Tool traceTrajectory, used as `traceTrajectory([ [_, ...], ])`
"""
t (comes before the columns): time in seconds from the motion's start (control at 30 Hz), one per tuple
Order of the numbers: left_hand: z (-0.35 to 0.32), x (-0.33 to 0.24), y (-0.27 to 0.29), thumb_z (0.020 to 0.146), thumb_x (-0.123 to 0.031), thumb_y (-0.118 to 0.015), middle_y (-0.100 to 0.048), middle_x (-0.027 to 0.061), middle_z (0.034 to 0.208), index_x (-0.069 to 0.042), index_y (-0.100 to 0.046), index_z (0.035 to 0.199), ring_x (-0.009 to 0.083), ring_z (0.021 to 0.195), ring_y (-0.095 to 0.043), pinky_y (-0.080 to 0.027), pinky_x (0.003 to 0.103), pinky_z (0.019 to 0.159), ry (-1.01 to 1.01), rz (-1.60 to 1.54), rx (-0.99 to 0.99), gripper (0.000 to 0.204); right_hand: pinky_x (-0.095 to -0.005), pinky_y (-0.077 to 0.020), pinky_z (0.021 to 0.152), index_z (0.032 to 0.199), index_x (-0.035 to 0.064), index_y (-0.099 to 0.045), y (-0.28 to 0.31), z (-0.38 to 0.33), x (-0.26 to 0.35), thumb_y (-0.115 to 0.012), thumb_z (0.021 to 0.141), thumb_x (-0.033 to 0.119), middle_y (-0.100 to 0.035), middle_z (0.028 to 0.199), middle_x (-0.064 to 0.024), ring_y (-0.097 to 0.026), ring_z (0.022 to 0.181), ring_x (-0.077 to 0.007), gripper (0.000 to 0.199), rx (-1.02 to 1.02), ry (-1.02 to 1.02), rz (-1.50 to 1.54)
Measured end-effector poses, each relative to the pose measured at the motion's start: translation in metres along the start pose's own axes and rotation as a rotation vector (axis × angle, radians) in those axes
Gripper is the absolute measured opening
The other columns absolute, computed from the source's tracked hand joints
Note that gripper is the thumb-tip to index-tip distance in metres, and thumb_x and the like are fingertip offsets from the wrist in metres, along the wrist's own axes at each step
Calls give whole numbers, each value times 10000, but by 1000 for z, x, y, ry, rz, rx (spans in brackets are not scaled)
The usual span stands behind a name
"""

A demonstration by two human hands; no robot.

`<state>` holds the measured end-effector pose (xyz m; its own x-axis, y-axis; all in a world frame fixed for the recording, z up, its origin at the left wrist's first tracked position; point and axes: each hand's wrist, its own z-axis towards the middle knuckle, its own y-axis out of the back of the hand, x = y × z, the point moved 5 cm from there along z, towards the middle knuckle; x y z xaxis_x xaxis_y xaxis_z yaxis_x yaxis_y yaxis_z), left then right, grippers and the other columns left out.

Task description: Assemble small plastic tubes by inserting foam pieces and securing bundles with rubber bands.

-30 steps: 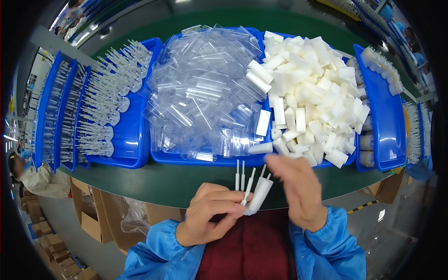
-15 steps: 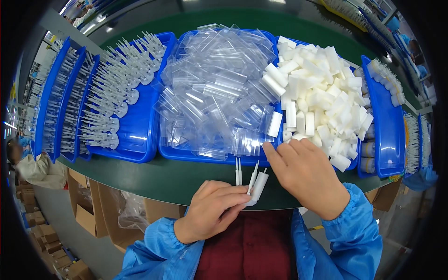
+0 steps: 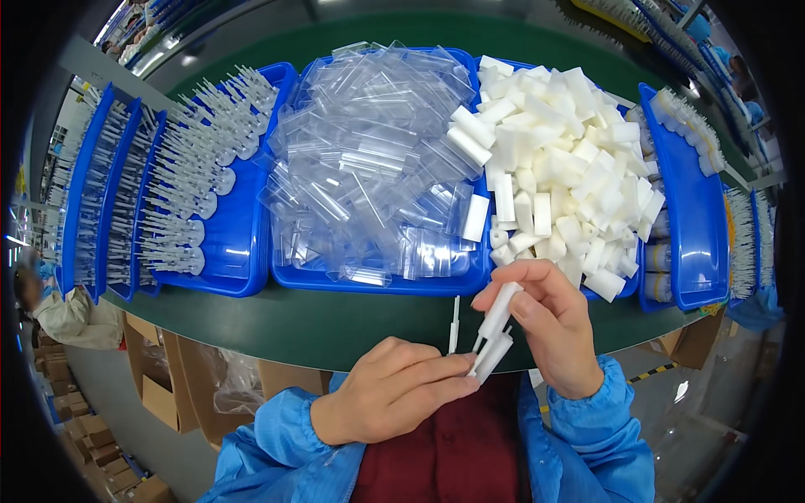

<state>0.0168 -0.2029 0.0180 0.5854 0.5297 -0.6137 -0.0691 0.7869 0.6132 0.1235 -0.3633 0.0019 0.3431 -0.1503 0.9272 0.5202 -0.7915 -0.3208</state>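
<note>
Tabletop near edge: blue bins behind it, bag bin centre. Both hands off the edge, above the lap. Left hand pinches several thin white sticks; right hand closed on a white tube touching them. Risk: loose pinch, sticks slip and drop to the floor.

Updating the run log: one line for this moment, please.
left hand: holds thin white sticks | right hand: holds white cap piece | behind: blue bin of clear bags
</note>
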Motion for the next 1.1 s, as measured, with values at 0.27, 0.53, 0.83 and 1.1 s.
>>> traceTrajectory([
  [0.27,6,-4,-2,744,-27,-729,-706,96,1175,-48,-727,1117,207,882,-648,-475,300,699,12,-45,1,374,-353,-517,974,1257,-27,-568,17,0,-2,-533,1032,103,-691,1181,-201,-671,1072,-213,262,-17,107,197],
  [0.53,8,-3,-2,681,21,-782,-725,77,1102,-68,-717,1104,217,847,-639,-472,310,674,34,-29,-24,437,-372,-510,986,1226,-43,-597,9,-4,-1,-542,1019,61,-698,1168,-189,-661,1107,-231,237,105,82,79],
  [0.83,5,4,-5,707,6,-803,-677,106,1114,-62,-704,1104,249,885,-653,-517,337,709,36,-23,-138,415,-455,-411,1090,1150,63,-709,-3,-9,21,-666,912,-8,-744,1118,-97,-693,1069,-224,252,155,300,-503],
  [1.1,-6,16,-8,709,29,-833,-680,153,1078,-48,-640,1158,315,969,-694,-588,389,791,148,-248,-172,495,-474,-347,1146,1132,77,-709,-18,-17,18,-668,902,-5,-737,1151,-98,-700,1082,-249,248,174,454,-505],
])
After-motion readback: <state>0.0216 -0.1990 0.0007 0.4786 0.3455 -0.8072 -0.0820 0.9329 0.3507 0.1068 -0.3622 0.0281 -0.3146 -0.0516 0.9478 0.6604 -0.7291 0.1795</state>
